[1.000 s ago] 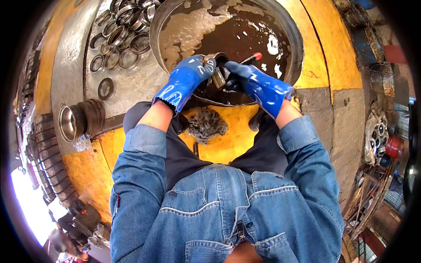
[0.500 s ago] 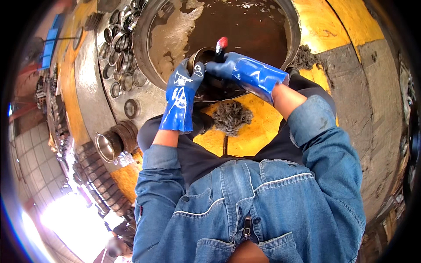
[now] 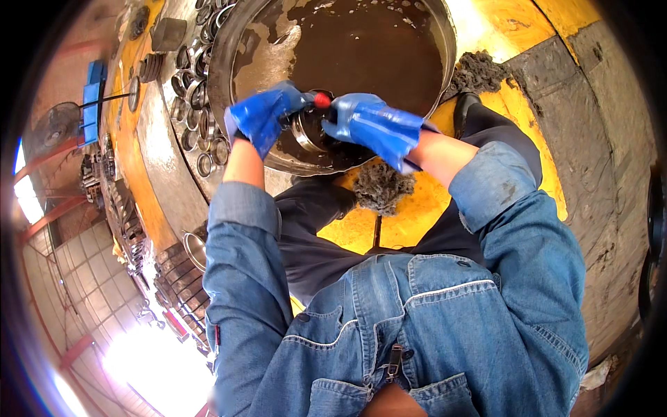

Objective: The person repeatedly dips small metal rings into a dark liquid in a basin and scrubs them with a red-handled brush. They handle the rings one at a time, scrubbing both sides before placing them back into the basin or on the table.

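1. The shiny round metal ring part [image 3: 309,131] sits near the top middle of the frame, held just over the dark brown liquid in the big round metal washing tub [image 3: 445,42].
2. The left hand [image 3: 262,118], in a blue rubber glove, is at the left side of the ring. Its fingers are curled shut around a tool with a small red tip [image 3: 322,100], which pokes out above the ring.
3. The right hand [image 3: 372,125], also in a blue rubber glove, is on the right side of the ring. Its fingers are closed around the ring's edge and hold it up.
4. To do this well, I think the right hand should keep a firm hold, since the wet ring looks slippery. It seems best to keep the ring low over the tub, so drips fall back in.
5. The tool should probably go all the way around the inside, while the right hand turns the ring bit by bit.
6. A grey clump of rag threads [image 3: 381,186] lies on the yellow floor [image 3: 424,208] just below the hands.
7. Many more small metal rings [image 3: 198,132] lie at the upper left, beside the tub.
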Available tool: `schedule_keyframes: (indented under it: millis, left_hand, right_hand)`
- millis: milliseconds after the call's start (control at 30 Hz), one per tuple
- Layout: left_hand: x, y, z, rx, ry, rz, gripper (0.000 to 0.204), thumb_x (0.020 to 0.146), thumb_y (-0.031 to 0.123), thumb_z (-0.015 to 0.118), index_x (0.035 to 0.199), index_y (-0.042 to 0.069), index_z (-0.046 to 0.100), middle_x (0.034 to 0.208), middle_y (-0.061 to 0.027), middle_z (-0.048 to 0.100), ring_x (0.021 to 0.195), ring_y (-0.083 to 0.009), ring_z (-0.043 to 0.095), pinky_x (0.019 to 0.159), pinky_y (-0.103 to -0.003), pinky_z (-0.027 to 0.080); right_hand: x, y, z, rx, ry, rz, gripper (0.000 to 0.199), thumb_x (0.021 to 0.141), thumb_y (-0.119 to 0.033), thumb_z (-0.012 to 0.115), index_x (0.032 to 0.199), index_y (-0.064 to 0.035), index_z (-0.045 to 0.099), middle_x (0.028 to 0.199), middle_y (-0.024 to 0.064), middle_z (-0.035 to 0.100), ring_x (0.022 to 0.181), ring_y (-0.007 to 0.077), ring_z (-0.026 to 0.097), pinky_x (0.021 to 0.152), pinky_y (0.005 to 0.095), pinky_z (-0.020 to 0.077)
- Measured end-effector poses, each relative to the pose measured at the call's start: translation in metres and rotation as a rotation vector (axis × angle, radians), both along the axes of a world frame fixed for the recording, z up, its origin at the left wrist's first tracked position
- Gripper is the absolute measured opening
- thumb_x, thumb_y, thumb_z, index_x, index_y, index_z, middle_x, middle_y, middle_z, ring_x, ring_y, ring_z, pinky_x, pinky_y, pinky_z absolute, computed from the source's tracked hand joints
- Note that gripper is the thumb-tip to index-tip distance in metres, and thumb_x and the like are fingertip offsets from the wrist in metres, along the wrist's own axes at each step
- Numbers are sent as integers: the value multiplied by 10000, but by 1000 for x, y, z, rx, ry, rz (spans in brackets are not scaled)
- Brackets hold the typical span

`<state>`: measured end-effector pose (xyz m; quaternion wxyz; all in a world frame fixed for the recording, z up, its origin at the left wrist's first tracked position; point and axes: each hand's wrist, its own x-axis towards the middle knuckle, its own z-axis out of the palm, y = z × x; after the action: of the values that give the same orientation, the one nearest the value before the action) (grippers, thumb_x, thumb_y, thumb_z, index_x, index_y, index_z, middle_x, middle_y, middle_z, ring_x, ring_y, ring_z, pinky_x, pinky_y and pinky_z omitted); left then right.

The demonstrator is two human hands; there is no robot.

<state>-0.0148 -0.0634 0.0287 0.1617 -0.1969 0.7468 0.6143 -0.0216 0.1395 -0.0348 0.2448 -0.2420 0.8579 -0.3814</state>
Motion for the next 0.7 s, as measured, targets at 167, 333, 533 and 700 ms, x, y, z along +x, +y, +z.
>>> schedule_keyframes:
  millis: [167,333,533,700]
  left_hand:
    - [13,-12,-35,-709,-140,-234,442,968,387,730,1126,-25,743,899,-49,750,740,-154,666,635,-317,534]
    - [77,39,-23,-721,98,32,497,954,400,744,1250,2,716,1065,-137,778,946,-221,722,863,-370,556]
    - [64,1,-38,-741,-61,-78,732,878,517,735,1364,-23,643,1214,-266,735,1149,-377,715,988,-430,547]
    - [-20,-36,-45,-730,-404,-438,632,866,473,822,1151,-84,725,941,-203,766,796,-268,742,714,-392,585]
  right_hand:
    - [1,15,18,-185,-191,17,435,903,-455,675,1048,-50,740,824,177,713,774,334,701,752,440,540]
    - [-2,50,44,-382,-762,-116,446,948,-520,687,933,-79,748,766,19,645,694,132,561,664,307,432]
    - [-1,43,40,-353,-591,-51,428,959,-448,628,941,-38,747,782,84,666,739,200,590,720,354,444]
    - [-3,11,8,-219,-278,-28,406,883,-397,642,1001,-22,742,843,214,725,774,396,680,761,463,523]
